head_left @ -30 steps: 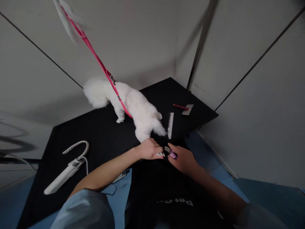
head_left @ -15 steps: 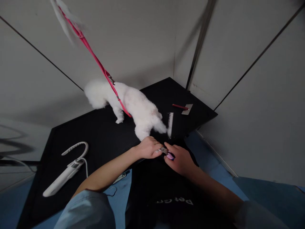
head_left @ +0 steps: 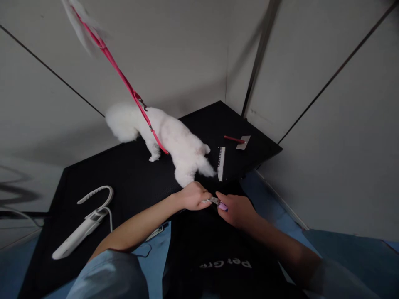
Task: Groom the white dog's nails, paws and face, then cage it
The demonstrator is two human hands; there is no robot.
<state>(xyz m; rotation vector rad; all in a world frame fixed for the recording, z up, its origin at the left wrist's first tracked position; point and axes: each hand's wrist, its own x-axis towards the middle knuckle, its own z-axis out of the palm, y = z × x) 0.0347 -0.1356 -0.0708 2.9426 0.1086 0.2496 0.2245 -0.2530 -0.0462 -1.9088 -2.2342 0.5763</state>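
one pink leash crossing white dog, comb nearby, red-handled brush beyond

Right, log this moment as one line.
left hand: gripping hind paw of white dog; right hand: holding purple-handled nail clippers beside paw; pink strap: against dog; slicker brush, comb: on grooming table

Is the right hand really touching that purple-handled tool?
Touching. In the head view, the right hand grips the purple handle between thumb and forefinger.
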